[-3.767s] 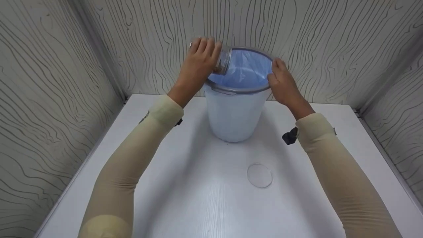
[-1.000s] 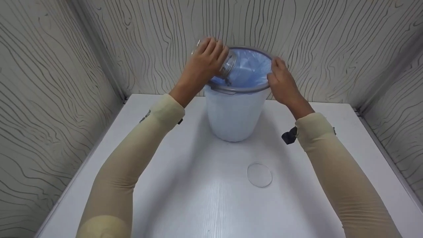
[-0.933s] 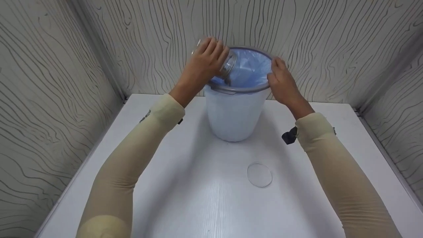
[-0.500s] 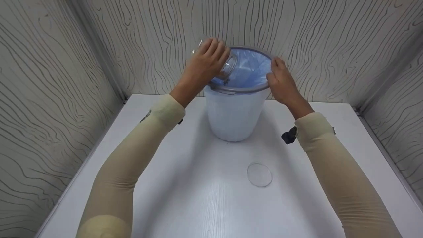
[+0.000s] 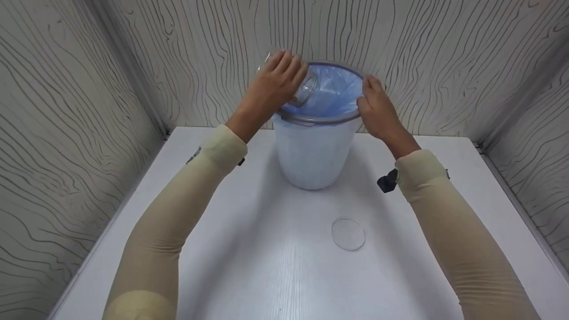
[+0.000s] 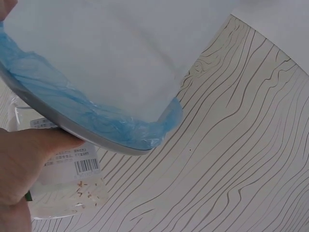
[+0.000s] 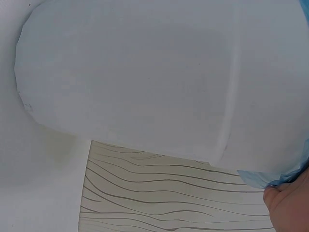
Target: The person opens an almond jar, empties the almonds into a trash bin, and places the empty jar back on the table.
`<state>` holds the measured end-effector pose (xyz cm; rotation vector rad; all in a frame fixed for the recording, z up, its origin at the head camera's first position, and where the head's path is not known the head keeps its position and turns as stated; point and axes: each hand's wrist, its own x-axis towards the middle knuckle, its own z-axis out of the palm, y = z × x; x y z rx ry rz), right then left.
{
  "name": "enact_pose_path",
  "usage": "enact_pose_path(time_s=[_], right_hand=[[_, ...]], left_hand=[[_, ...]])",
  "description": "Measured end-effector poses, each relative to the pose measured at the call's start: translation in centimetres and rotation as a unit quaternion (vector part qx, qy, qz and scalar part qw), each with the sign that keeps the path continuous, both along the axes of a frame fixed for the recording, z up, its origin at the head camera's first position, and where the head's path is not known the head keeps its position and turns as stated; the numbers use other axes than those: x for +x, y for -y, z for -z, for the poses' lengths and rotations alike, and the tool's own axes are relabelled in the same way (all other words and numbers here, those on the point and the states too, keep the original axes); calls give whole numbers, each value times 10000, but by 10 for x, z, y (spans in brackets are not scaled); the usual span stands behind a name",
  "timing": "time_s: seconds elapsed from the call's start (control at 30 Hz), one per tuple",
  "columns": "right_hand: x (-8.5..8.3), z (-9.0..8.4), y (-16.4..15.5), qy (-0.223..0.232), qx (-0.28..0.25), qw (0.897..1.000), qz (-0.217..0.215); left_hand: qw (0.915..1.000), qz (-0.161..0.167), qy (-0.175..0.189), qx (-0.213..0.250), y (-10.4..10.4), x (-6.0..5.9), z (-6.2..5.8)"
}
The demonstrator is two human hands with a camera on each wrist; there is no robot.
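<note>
My left hand (image 5: 275, 82) grips a clear jar (image 5: 306, 91), tipped with its mouth over the left side of a white trash bin (image 5: 315, 155). In the left wrist view, a barcode label (image 6: 79, 162) shows on the jar, and small brown bits (image 6: 84, 188) cling inside its wall. A thin blue bag (image 5: 335, 91) lines the bin, folded out under its grey rim (image 5: 329, 120). On the other side, my right hand (image 5: 378, 109) holds the rim with the thumb in front. The bin's bottom inside is hidden.
A thin, clear round piece (image 5: 348, 234), a disc or ring, lies on the white table (image 5: 249, 266) in front of the bin. Wood-patterned panels (image 5: 213, 53) stand behind and at both sides, with the bin close to the back one.
Since the earliest frame, the jar has moved slightly right and tipped lower into the bin. Dark bits seen at its mouth half a second ago no longer show there. My right hand stays on the rim.
</note>
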<state>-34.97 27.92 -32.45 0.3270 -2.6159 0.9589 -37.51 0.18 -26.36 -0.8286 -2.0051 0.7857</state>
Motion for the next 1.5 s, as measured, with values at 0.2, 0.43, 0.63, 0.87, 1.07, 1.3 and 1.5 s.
enact_pose_path(time_s=[0.2, 0.43, 0.63, 0.87, 1.07, 1.3, 1.5], right_hand=[[-1, -1, 2, -51, -60, 9996, -256], [0, -1, 4, 21, 9, 9998, -208], [1, 0, 6, 39, -46, 9997, -222], [0, -1, 5, 24, -31, 9997, -224], [0, 0, 5, 59, -10, 9997, -220], [0, 0, 6, 11, 55, 9999, -119], [2, 0, 7, -40, 67, 9999, -117]], left_hand=[[9997, 112, 74, -203, 0, -1, -1], [9994, 89, 139, -308, 2, -3, -3], [9994, 192, 207, -222, 2, -7, -4], [9988, 291, 340, -178, 3, -9, -7], [9980, 348, 510, -157, 5, -11, -9], [9982, 88, 337, -485, 5, -10, -14], [9953, 94, 137, -950, 1, -8, -14]])
